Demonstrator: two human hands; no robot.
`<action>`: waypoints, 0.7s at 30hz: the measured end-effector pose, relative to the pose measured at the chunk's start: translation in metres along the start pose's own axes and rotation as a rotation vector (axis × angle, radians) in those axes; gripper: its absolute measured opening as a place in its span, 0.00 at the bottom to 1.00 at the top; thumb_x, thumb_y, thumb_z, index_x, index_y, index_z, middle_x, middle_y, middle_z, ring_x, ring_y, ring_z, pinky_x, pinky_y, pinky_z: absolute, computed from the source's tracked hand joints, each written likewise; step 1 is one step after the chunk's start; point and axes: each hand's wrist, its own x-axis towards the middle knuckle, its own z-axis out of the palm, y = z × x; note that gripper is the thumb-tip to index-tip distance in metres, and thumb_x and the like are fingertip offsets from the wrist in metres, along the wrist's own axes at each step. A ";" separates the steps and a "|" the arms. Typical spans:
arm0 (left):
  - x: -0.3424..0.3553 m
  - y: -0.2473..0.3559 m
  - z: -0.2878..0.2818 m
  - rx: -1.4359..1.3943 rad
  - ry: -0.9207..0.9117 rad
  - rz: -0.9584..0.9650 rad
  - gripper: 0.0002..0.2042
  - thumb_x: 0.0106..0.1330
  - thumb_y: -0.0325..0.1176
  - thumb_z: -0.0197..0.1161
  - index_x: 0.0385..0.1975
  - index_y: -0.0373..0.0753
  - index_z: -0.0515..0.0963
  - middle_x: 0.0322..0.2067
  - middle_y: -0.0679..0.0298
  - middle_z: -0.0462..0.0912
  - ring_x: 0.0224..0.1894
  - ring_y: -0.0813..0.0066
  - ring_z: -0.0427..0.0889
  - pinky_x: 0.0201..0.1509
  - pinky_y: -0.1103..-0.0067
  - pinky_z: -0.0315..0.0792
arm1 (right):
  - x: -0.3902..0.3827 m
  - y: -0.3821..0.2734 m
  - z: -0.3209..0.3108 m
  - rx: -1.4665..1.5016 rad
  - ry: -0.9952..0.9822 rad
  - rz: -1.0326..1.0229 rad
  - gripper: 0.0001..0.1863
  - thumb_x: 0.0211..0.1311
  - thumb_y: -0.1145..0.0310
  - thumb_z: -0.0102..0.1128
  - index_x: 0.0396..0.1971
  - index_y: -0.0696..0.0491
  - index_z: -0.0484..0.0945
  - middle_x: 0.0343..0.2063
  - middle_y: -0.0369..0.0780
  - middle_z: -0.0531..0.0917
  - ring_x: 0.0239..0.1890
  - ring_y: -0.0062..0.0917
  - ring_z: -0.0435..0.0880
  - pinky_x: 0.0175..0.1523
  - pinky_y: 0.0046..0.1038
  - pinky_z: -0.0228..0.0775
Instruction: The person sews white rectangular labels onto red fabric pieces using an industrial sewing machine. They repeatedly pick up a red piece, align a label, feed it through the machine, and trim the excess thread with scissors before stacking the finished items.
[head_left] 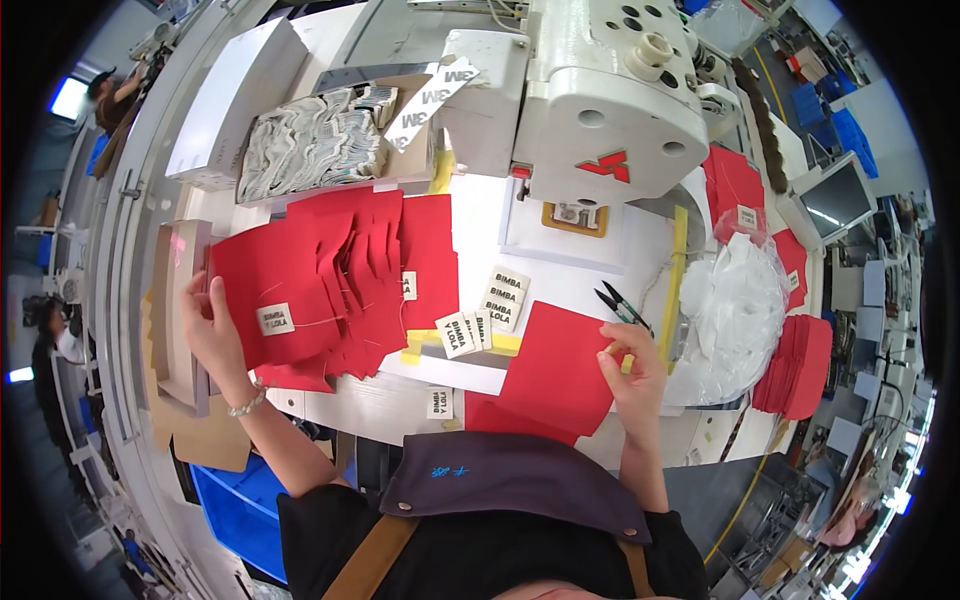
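Note:
My right hand [637, 372] pinches the upper right corner of a flat red sheet [555, 370], perhaps fabric or leather, at the front edge of the worktable. At the left edge of a fanned pile of red pieces [345, 285] is my left hand [212, 335], its thumb and fingers apart. Loose threads trail over that pile, and a small printed label [274, 319] sits on its leftmost piece. Between the piles and the sheet lie more cream labels [505, 298], some overlapping [463, 334]. Black-tipped thread snips [620, 305] rest just beyond my right hand.
A white industrial sewing machine [610, 130] stands at the back, its plate below. Behind the red pile is a box of packed label strips [315, 145]. Crumpled white plastic [735, 310] and a stack of red pieces [793, 368] are at right. A cardboard tray [180, 330] is at left.

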 end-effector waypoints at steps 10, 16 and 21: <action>-0.042 0.078 0.031 0.077 0.112 0.441 0.25 0.60 0.36 0.69 0.58 0.43 0.74 0.47 0.63 0.79 0.51 0.63 0.74 0.57 0.65 0.60 | 0.002 0.003 -0.013 -0.847 0.177 -0.096 0.18 0.57 0.68 0.67 0.49 0.48 0.80 0.44 0.38 0.79 0.44 0.29 0.78 0.55 0.32 0.57; -0.099 0.149 0.069 -0.211 -0.416 0.719 0.19 0.51 0.28 0.71 0.45 0.46 0.80 0.42 0.70 0.79 0.47 0.70 0.74 0.51 0.71 0.59 | 0.007 0.022 -0.021 -0.983 0.144 -0.059 0.17 0.59 0.64 0.64 0.49 0.47 0.78 0.42 0.37 0.77 0.50 0.31 0.74 0.54 0.35 0.57; -0.118 0.174 0.089 -0.287 -0.595 0.809 0.17 0.50 0.26 0.70 0.41 0.47 0.80 0.38 0.72 0.78 0.43 0.71 0.74 0.48 0.72 0.60 | 0.004 0.037 -0.034 -1.016 0.230 -0.024 0.13 0.59 0.64 0.64 0.44 0.48 0.78 0.39 0.35 0.78 0.46 0.30 0.75 0.52 0.35 0.58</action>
